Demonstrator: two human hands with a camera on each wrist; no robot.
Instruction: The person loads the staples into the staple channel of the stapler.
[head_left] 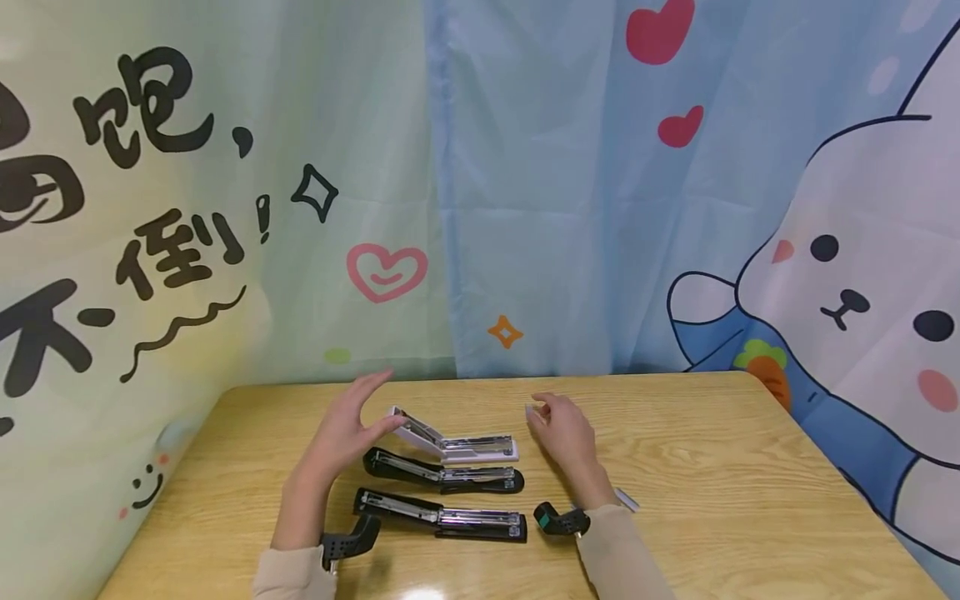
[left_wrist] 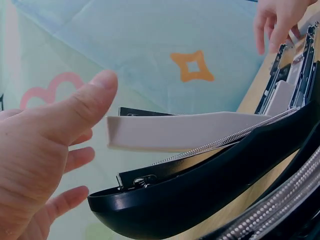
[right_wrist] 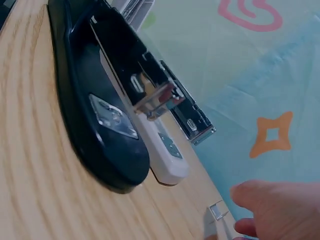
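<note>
Three opened staplers lie in a row, bent back with their metal magazines showing: a white stapler (head_left: 480, 450) farthest, a black stapler (head_left: 480, 479) with rounded ends in the middle, and a squarer black stapler (head_left: 480, 523) nearest. My left hand (head_left: 351, 429) is beside the white stapler's raised left arm, thumb and fingers spread, holding nothing. At the right end of the white stapler, my right hand (head_left: 564, 427) has its fingers bent around a small strip of staples (right_wrist: 218, 211), whose end shows at the fingertips. Most of that strip is hidden by the hand.
Another small grey strip (head_left: 627, 499) lies on the wooden table (head_left: 712, 467), partly behind the right wrist. A printed curtain (head_left: 525, 208) hangs along the table's far edge. Both wrists wear black camera straps.
</note>
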